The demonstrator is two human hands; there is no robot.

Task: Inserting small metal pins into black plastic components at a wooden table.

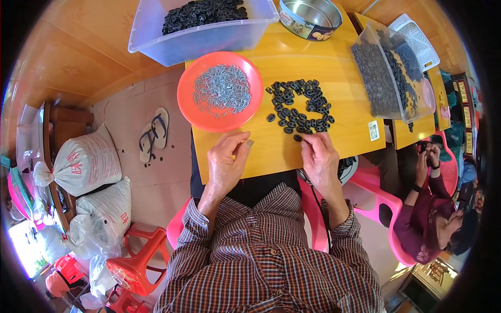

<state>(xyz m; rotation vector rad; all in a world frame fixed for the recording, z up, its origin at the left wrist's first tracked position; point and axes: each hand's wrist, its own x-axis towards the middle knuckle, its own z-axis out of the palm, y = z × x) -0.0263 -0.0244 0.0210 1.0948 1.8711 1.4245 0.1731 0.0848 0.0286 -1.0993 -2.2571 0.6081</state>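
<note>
While both hands rest on the near part of the yellow table (271,151), the arrangement is as follows.

- Left hand (225,163): fingers curled together, thumb and forefinger pinching a small grey metal piece (250,143) just above the tabletop.
- Right hand (319,156): fingertips pressed together on a black ring (297,138) at the near edge of the pile of black rings (300,107).
- Orange plate (190,112): left of the pile, holding a heap of grey metal pieces (222,89).
- Far side: a clear tub (209,39) of black rings and a round metal tin (310,18).
- Right: a clear bag (389,73) of black rings.
</note>
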